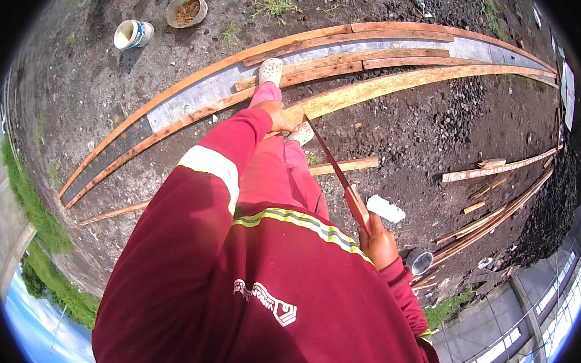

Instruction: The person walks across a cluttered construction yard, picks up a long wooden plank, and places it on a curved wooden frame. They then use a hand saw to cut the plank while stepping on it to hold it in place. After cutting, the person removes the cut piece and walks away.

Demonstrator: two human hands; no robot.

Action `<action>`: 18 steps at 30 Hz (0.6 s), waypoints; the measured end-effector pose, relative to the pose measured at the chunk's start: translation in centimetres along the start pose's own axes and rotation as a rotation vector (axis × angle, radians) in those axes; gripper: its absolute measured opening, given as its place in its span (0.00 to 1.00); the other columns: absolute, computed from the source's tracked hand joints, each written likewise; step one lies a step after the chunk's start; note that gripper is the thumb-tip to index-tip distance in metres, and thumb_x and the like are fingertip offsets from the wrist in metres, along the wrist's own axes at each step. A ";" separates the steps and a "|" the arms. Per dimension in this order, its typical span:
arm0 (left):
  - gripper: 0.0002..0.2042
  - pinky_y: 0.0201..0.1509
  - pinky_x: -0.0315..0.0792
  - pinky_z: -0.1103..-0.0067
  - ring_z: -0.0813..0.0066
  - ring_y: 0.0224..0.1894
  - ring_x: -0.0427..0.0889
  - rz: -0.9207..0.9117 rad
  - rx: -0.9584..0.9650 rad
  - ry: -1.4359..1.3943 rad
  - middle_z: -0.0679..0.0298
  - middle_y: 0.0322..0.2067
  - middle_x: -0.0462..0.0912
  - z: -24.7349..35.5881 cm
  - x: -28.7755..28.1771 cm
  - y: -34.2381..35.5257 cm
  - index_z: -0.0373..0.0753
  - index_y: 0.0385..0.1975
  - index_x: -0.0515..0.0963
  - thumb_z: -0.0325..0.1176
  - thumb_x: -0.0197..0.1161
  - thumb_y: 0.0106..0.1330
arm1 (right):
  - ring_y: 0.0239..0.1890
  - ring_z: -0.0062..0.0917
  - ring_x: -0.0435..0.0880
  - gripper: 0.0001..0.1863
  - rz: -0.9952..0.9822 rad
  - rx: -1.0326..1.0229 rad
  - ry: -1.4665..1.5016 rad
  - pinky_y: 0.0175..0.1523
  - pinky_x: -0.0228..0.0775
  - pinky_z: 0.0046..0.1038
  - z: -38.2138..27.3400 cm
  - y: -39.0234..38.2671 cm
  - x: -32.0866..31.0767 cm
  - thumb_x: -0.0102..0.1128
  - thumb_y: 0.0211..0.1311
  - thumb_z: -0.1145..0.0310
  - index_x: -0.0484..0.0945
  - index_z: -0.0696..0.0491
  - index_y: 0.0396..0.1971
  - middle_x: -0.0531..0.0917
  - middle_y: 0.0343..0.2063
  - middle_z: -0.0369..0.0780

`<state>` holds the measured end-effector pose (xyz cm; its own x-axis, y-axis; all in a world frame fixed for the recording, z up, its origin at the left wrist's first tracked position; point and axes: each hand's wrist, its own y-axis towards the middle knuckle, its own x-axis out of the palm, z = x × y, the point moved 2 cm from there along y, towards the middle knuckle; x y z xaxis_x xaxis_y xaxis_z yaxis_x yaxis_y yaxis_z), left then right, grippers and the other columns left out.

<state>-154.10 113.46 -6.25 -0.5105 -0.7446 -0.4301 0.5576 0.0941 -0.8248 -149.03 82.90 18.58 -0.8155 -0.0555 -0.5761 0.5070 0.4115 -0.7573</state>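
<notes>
Head view: maroon top (265,282) with reflective bands filled the near part. Right hand (378,242) was closed round the handle of a saw (338,169), blade angled up and leftward. Its far end met the near end of a plank (381,84), right next to the left hand (276,117). Couldn't tell how deep any cut was. Left hand was clamped on that plank end, some fingers hidden. Plank ran from there away to the right, its curve partly lens bend.

Just beside the right hand: a white object (386,208), kind unclear, and a dark bucket (420,261). An offcut (347,166) lay on the soil left of the white object. Right clog (301,133) was just below the plank end; left clog (270,72) was beyond it, by the long boards (195,114) flanking a grey sheet (183,103).

Off to the right, thin strips (507,211) lay bunched on the ground. Farthest: a white bucket (140,34), tipped toward the camera, and a second pail (174,11) with brown stuff inside.
</notes>
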 end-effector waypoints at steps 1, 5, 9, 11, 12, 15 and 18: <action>0.41 0.51 0.66 0.71 0.55 0.47 0.74 0.007 0.011 0.022 0.46 0.43 0.75 0.1 0.0 -0.1 0.27 0.44 0.71 0.60 0.64 0.39 | 0.23 0.47 0.78 0.21 -0.015 0.026 -0.018 0.26 0.71 0.43 0.7 -0.8 0.0 0.55 0.53 0.66 0.64 0.51 0.47 0.78 0.19 0.52; 0.37 0.48 0.68 0.69 0.55 0.44 0.76 0.047 0.025 0.065 0.48 0.40 0.77 1.0 0.1 -0.4 0.30 0.39 0.75 0.61 0.61 0.40 | 0.27 0.51 0.78 0.15 0.059 -0.066 -0.031 0.32 0.69 0.48 -1.1 6.5 3.8 0.51 0.55 0.63 0.65 0.52 0.40 0.78 0.22 0.54; 0.41 0.53 0.65 0.72 0.53 0.49 0.72 0.001 0.023 0.051 0.44 0.45 0.73 1.3 -0.2 -0.4 0.26 0.47 0.69 0.60 0.61 0.41 | 0.31 0.53 0.76 0.11 0.129 -0.094 0.014 0.36 0.68 0.47 -4.4 16.7 7.3 0.49 0.55 0.65 0.65 0.53 0.36 0.78 0.25 0.56; 0.43 0.55 0.63 0.72 0.53 0.51 0.71 -0.032 0.036 0.020 0.44 0.47 0.72 0.9 -0.4 -0.1 0.25 0.48 0.68 0.60 0.62 0.41 | 0.31 0.52 0.76 0.12 0.116 -0.099 0.082 0.36 0.68 0.47 -3.1 14.6 6.5 0.51 0.55 0.65 0.65 0.53 0.36 0.78 0.24 0.56; 0.44 0.55 0.63 0.72 0.53 0.51 0.70 -0.040 0.045 0.007 0.44 0.48 0.71 0.7 -0.2 -0.1 0.25 0.49 0.67 0.60 0.63 0.41 | 0.31 0.52 0.77 0.12 0.133 -0.137 0.136 0.35 0.68 0.48 -2.3 12.0 5.9 0.52 0.54 0.65 0.65 0.53 0.35 0.78 0.24 0.56; 0.46 0.56 0.62 0.74 0.54 0.52 0.70 -0.073 0.049 -0.011 0.43 0.49 0.70 0.3 0.2 0.3 0.23 0.50 0.66 0.61 0.63 0.40 | 0.26 0.48 0.78 0.18 0.127 -0.114 0.097 0.29 0.71 0.45 0.9 1.5 2.7 0.54 0.54 0.66 0.65 0.51 0.45 0.78 0.21 0.51; 0.47 0.56 0.62 0.74 0.54 0.51 0.71 -0.004 0.065 -0.009 0.43 0.47 0.71 0.4 0.8 0.7 0.22 0.49 0.66 0.62 0.63 0.40 | 0.26 0.49 0.78 0.17 0.084 -0.021 0.049 0.29 0.71 0.45 -0.2 0.3 1.1 0.54 0.54 0.66 0.66 0.53 0.44 0.78 0.21 0.52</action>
<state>-153.86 112.70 -7.01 -0.5065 -0.7511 -0.4235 0.5973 0.0485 -0.8005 -149.83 83.17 17.78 -0.7832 0.0248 -0.6212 0.5688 0.4319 -0.6999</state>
